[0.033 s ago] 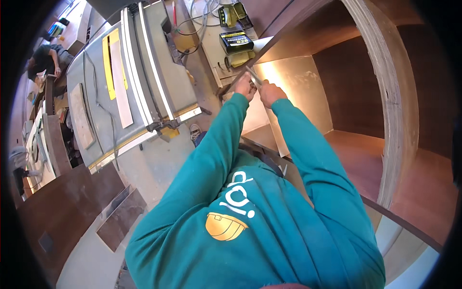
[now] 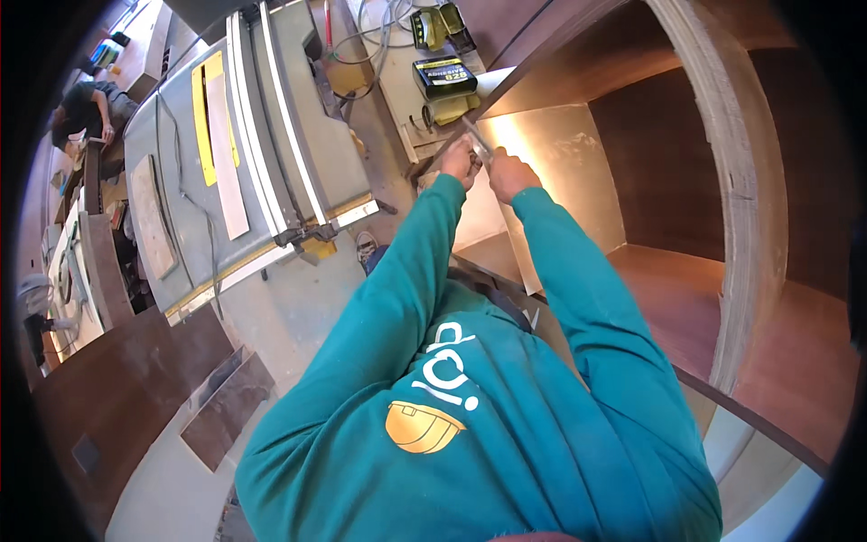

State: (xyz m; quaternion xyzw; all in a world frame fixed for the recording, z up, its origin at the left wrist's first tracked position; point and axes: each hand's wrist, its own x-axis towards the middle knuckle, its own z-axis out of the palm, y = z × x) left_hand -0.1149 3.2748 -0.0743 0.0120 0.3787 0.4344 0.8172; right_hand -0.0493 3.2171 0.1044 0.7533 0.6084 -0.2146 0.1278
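My right hand (image 2: 512, 174) is closed round one end of a slim grey bar-like tool (image 2: 478, 135); its exact kind is too small to make out. The tool slants up and left across the edge of a brown wooden panel (image 2: 533, 83). Beside it, my left hand (image 2: 460, 161) has its fingers curled at the same edge, close to the tool. Whatever lies between those fingers is hidden. Under both hands, a shiny pale sheet (image 2: 553, 167) lines part of a brown wooden cabinet (image 2: 673, 149).
A table saw (image 2: 172, 135) with metal rails stands at left, wood strips on top. Beyond my hands sit a black-and-yellow adhesive can (image 2: 444, 79) and an opened black box (image 2: 442, 29). Wooden offcuts (image 2: 228, 411) lie lower left. Another person (image 2: 90, 113) works at far left.
The tool and my right hand have shifted very slightly, the tool's far tip a little upward. My left hand stays at the panel edge.
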